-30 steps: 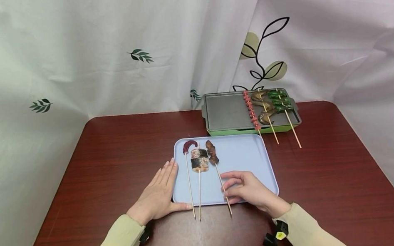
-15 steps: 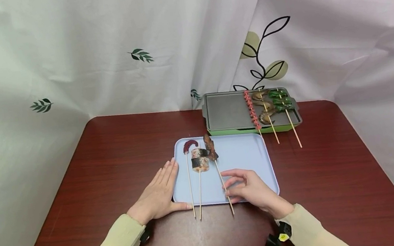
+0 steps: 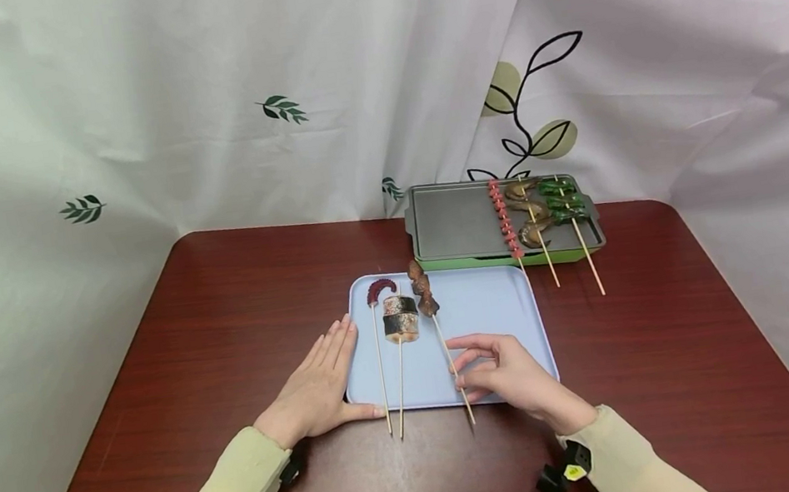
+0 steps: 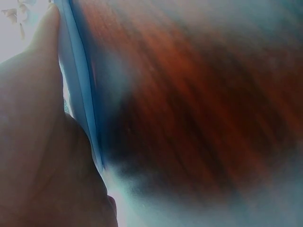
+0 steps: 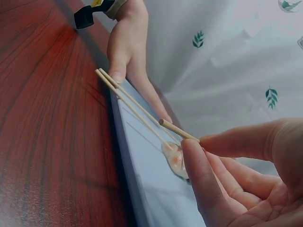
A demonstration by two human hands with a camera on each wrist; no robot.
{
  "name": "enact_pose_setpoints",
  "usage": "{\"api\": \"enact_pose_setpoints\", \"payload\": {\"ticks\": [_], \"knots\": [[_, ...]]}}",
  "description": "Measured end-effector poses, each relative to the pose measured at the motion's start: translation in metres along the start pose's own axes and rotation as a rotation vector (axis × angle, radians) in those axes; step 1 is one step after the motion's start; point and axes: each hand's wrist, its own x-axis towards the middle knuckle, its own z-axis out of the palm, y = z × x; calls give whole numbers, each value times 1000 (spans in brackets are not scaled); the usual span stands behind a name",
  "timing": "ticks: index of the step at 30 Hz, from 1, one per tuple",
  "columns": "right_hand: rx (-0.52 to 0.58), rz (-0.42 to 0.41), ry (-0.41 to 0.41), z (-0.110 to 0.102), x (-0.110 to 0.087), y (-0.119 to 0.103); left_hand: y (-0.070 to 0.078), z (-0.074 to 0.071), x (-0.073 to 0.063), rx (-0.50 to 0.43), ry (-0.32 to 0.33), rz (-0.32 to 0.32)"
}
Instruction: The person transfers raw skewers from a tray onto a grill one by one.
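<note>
My right hand pinches the wooden stick of a brown meat skewer between thumb and fingers. Its meat end overlaps the far rim of the pale blue tray in the head view. The right wrist view shows the stick's blunt end poking out past my fingertips. My left hand lies with straight fingers along the tray's left edge, thumb at the near rim. On the tray's left side lie a dark red tentacle skewer and a thick black-and-white banded skewer, their sticks jutting over the near rim.
Behind the tray stands a green-sided grill with a grey plate. On its right part lie a pink skewer, a skewer of brownish curled pieces and a green pepper skewer, sticks overhanging the front. A white curtain encloses the table.
My right hand has shifted slightly right, carrying the meat skewer. The meat has moved away from me to the tray's far rim. My left hand has stayed put.
</note>
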Motion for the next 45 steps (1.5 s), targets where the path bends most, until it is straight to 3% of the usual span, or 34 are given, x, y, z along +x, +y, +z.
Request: {"api": "enact_pose_setpoints", "payload": {"ticks": [21, 29, 45], "knots": [[-68, -84, 8, -9, -6, -17, 7, -11, 2, 44, -71, -38], [-108, -88, 62, -21, -9, -33, 7, -10, 2, 35, -65, -33], [-129, -173, 134, -42, -6, -54, 7, -11, 1, 33, -25, -7]]}}
